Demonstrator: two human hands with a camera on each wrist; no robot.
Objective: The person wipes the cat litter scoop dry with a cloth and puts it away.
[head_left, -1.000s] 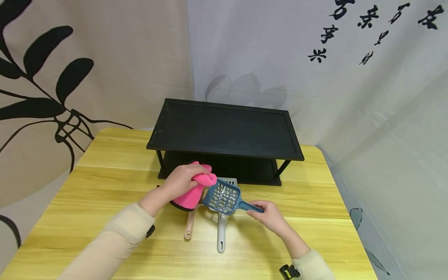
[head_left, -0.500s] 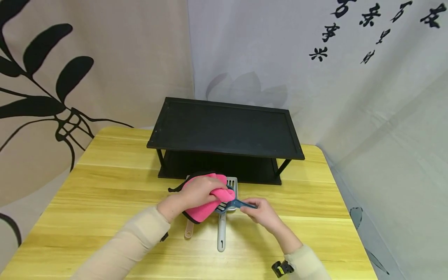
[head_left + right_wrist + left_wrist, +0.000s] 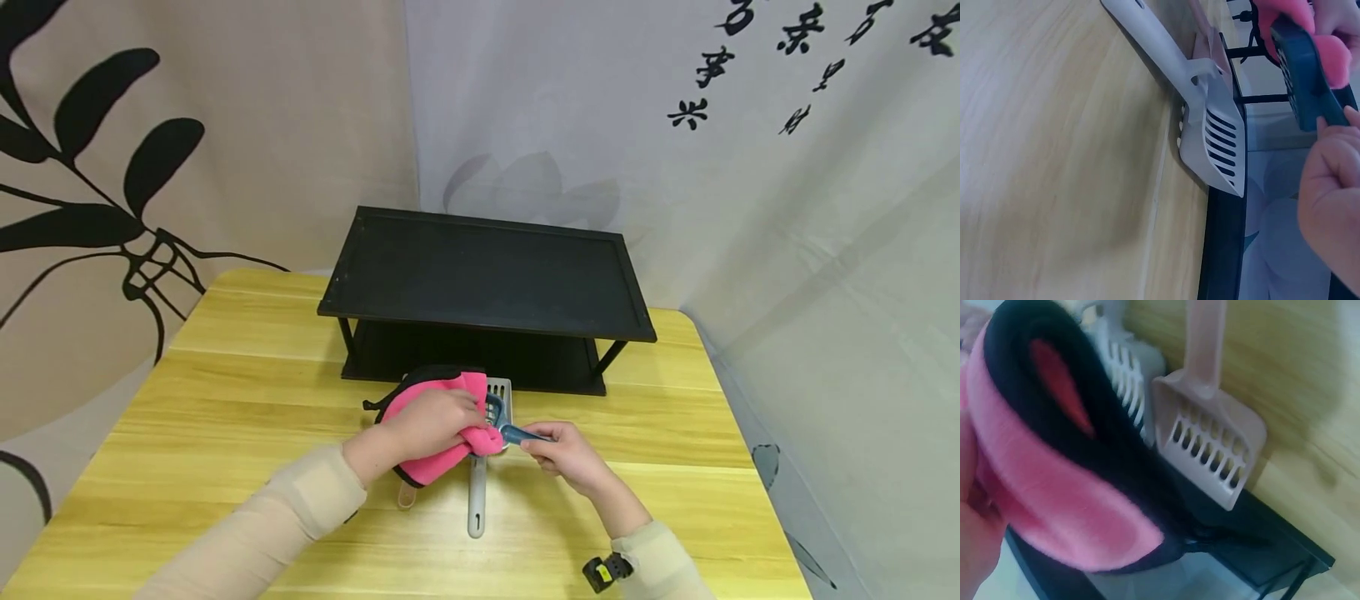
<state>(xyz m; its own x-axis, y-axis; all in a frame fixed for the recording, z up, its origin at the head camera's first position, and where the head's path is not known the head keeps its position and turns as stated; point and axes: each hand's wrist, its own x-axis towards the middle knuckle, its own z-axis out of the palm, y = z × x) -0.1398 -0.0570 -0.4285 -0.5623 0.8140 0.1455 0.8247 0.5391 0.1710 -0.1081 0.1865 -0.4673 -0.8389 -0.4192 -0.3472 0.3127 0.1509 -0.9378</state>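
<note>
My left hand (image 3: 435, 423) grips a pink cloth with black edging (image 3: 468, 385) and holds it over the slotted head of a blue litter scoop (image 3: 495, 408). The cloth covers most of that head in the head view. My right hand (image 3: 570, 457) pinches the scoop's handle (image 3: 522, 434) from the right. In the right wrist view the blue scoop (image 3: 1304, 81) is raised above the table, pink cloth against it. Below lie a grey litter scoop (image 3: 1219, 134) and a pale pink litter scoop (image 3: 1210, 431), both on the table with handles toward me.
A black two-tier shelf (image 3: 487, 275) stands at the back of the wooden table (image 3: 247, 400), right behind the scoops. Its lower tier (image 3: 540, 365) is close to the scoop heads. Curtains with printed leaves and characters hang behind.
My left hand has moved right with the cloth, from beside the blue scoop onto its head. The right hand has shifted slightly left, and the scoop has tilted so its face shows less.
</note>
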